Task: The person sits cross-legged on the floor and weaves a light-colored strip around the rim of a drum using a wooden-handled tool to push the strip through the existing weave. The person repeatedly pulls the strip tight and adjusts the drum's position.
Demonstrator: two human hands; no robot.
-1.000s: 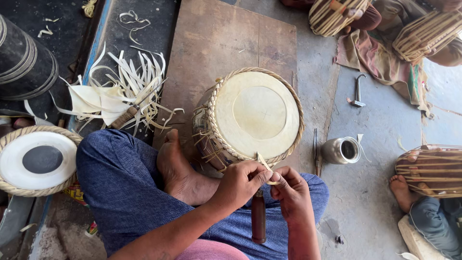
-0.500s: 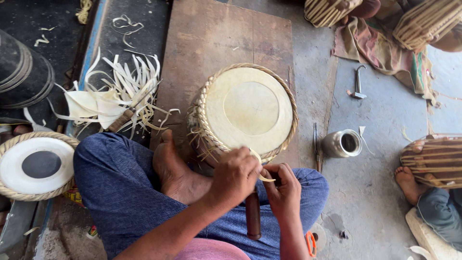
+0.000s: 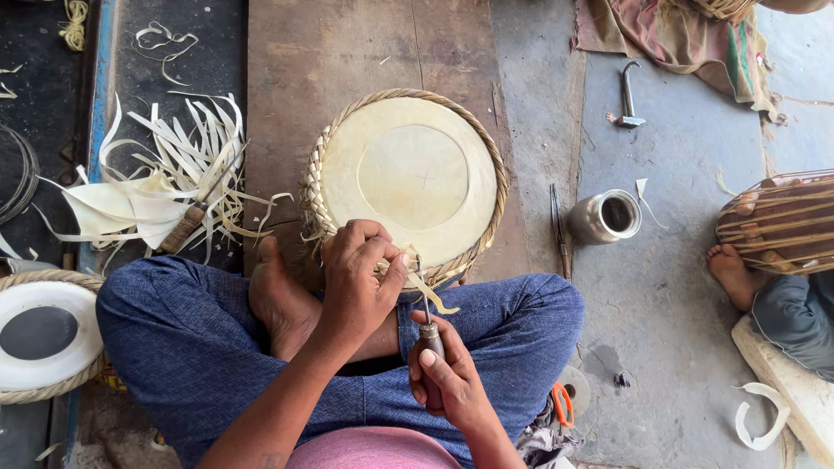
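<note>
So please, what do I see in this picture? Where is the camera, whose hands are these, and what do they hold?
The camera sits on a person's head and looks down at their own lap and crossed legs. The left hand pinches a pale strip at the braided rim of a round drum head. The right hand has its grip shut on a wooden-handled awl. On the floor lie a heap of pale strips, a metal cup and a small hammer. At the right edge, another person's foot shows.
</note>
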